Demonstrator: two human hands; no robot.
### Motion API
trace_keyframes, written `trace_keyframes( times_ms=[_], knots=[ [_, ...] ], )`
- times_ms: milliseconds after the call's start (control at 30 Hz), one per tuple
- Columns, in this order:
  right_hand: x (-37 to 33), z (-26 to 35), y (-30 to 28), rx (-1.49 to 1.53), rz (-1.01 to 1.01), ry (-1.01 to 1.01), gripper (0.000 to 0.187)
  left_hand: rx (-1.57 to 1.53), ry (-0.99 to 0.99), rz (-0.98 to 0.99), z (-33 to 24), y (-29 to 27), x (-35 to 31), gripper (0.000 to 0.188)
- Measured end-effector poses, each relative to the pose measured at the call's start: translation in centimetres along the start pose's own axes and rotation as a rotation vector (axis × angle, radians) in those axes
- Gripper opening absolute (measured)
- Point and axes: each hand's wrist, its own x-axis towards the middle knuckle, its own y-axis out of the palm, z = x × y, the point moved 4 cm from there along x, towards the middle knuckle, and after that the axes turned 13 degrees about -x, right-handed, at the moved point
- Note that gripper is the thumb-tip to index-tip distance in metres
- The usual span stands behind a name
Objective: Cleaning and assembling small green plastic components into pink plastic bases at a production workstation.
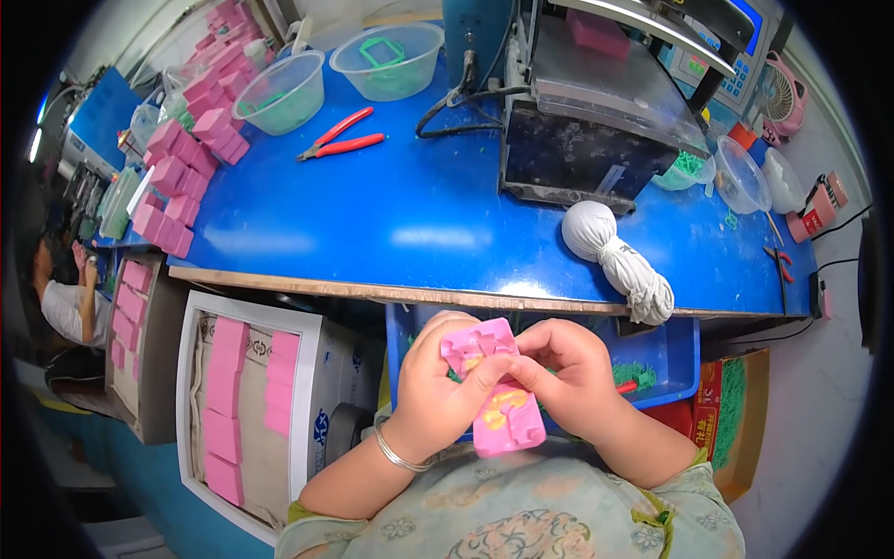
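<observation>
A pink rubber mould (pixel 510 430) is folded open between my two hands, over my lap in front of the bench. Yellow patches and dark cut grooves show on its inner faces. My left hand (pixel 438 382) is wrapped round its left side, with the thumb pressed on the middle. My right hand (pixel 570 365) pinches at the mould's upper right, its thumb meeting the left thumb. Whatever small piece may be between the fingertips is hidden. Below my hands is a blue tray (pixel 684 359) with green scraps and something red-handled in it.
Red-handled cutters (pixel 340 135) lie on the blue bench (pixel 372 200) near two clear bowls (pixel 289 98) with green pieces. A white cloth bundle (pixel 615 256) rests at the front edge, before a black machine (pixel 587 140). Pink blocks (pixel 172 177) are stacked left; a box (pixel 312 359) holds more. A person (pixel 70 303) sits far left.
</observation>
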Motion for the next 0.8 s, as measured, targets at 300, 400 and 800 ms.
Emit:
trace_keyframes(
  times_ms=[300, 400, 800],
  knots=[
    [-0.5, 0.9, 0.3, -0.656, 0.080, -0.289, 0.022, -0.514, -0.463, -0.242, 1.7, 0.6, -1.1, 0.017],
    [-0.6, 0.9, 0.3, -0.696, 0.033, -0.381, 0.024, -0.840, -0.582, -0.259, 2.5, 1.1, -1.3, 0.017],
    [-1.7, -1.3, 0.5, 0.120, 0.048, 0.090, 0.016, -0.654, -0.393, -0.185, 1.8, 1.1, -1.5, 0.021]
  ],
)
